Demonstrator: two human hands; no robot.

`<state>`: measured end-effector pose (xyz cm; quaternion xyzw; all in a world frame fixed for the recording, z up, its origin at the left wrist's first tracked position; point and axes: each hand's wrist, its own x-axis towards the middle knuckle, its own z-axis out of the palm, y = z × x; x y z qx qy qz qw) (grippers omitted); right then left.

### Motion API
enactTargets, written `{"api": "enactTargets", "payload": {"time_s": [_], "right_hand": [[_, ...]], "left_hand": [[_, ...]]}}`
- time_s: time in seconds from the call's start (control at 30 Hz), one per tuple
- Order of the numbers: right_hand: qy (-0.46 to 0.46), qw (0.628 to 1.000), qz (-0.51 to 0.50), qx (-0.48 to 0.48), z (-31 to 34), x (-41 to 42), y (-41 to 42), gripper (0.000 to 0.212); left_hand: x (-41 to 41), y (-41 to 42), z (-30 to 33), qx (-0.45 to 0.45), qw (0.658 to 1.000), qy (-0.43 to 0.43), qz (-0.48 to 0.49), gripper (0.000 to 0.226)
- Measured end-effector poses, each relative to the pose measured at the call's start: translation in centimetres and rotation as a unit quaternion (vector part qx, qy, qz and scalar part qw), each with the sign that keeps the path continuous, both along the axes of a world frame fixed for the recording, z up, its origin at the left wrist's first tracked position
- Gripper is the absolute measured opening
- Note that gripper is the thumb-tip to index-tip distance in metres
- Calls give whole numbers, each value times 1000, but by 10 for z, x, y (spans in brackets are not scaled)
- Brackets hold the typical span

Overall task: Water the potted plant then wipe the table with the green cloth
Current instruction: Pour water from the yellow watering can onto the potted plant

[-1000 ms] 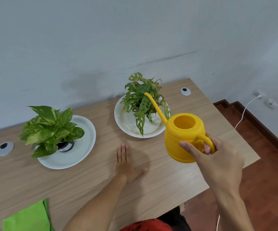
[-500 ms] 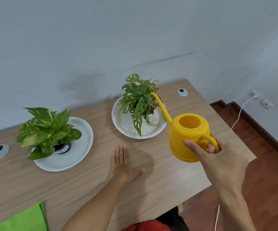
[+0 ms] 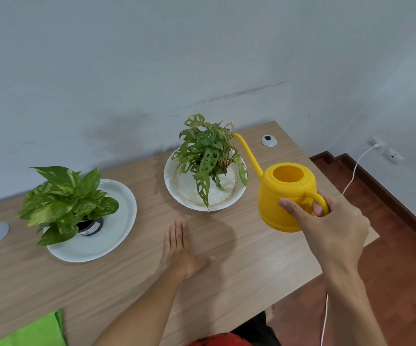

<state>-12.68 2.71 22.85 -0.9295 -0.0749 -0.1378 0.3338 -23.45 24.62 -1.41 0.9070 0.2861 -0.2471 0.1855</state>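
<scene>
Midway through watering, the right hand has its fingers wrapped around the yellow watering can, spout tip beside the potted plant. Left hand lies flat, fingers released, bracing on the tabletop; green cloth waits at the near-left edge.

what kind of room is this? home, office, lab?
Probably a home or small office corner, though that's a guess. The wooden desk has cable grommets, it stands against a plain scuffed wall, and wall sockets sit above a red-brown floor.
</scene>
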Motion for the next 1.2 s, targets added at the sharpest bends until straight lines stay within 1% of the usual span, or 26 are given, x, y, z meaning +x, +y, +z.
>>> {"api": "enactTargets", "payload": {"time_s": [0.23,0.53,0.8,1.2], "right_hand": [[0,1000,-9,1,5,15,11,65],[6,1000,-1,23,12,28,24,61],[6,1000,8,15,16,37,38,64],[14,1000,19,3,24,41,53,67]], "left_hand": [[0,0,2,-3,1000,8,-3,139],[1,1,-4,2,1000,-1,2,140],[0,1,-5,-4,1000,-7,-2,133],[1,2,-7,-21,1000,-12,0,138]]}}
